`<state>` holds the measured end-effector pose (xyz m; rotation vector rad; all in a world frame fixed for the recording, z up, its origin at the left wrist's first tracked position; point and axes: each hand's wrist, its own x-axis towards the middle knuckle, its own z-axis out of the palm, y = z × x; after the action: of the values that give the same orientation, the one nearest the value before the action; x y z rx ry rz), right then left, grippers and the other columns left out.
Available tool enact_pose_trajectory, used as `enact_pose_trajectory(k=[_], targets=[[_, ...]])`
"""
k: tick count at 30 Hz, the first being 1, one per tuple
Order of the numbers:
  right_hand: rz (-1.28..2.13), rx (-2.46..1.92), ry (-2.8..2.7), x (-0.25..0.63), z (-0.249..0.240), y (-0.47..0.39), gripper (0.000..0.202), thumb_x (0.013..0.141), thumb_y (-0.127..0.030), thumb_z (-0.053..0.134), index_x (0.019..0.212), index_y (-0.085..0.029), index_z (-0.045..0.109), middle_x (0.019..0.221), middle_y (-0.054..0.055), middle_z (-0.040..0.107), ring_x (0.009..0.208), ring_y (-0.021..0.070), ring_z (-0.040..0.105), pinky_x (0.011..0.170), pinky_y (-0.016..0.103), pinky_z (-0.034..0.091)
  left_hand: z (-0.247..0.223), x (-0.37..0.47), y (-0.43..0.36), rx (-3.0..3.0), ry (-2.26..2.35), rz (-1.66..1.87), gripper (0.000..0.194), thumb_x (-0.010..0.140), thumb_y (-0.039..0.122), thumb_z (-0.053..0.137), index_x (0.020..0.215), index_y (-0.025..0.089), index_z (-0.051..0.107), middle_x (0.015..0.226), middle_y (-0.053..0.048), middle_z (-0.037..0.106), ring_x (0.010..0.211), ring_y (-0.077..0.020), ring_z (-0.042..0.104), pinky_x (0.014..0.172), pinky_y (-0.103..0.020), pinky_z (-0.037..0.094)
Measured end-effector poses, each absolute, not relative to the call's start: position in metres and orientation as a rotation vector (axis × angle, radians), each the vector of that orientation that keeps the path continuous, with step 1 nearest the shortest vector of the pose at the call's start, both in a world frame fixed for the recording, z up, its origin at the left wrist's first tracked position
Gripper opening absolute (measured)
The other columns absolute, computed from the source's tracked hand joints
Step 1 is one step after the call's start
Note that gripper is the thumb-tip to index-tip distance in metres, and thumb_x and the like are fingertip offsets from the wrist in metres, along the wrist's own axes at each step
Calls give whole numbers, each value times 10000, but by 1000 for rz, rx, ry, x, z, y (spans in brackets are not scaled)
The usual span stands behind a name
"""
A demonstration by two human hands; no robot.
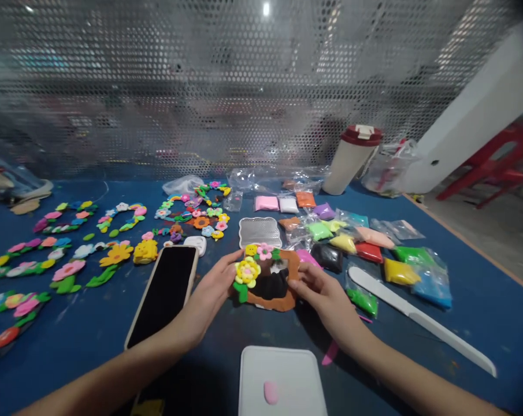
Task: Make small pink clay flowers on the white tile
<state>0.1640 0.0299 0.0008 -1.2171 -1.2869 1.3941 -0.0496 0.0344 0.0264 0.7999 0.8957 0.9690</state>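
Observation:
A small mirror with an orange-brown clay border is held just above the blue table. Yellow and pink clay flowers and green leaves decorate its left and top edges. My left hand grips the left edge, by the large yellow flower. At the right edge, the thumb and fingers of my right hand close on the clay border. Nearer to me lies a white board with a small pink clay piece on it. Behind the held mirror lies a silvery wavy-edged plate.
A phone lies beside my left forearm, with several flower-decorated clay rings further left. Bagged coloured clay and a long white tool are on the right. A tumbler stands behind, near a perforated metal panel.

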Motion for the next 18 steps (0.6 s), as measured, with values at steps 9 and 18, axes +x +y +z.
enact_pose_trajectory(k=[9,18], targets=[[1396,-1210,-1284,166,0,28,282,778,-389,656,989,-206,612,977,59,682,917,229,641,815,370,492,21,-56,39,817,758,939,327,880,281,545,1190,186,579,1281,-104,591,1220,-266,500,1022,-385,362],[1388,-1161,-1313,169,5,23,276,772,-368,653,989,-199,627,988,69,692,935,223,643,833,363,491,20,-52,34,910,800,891,584,640,62,763,1174,185,561,1308,-116,567,1264,-262,455,1074,-378,306]])
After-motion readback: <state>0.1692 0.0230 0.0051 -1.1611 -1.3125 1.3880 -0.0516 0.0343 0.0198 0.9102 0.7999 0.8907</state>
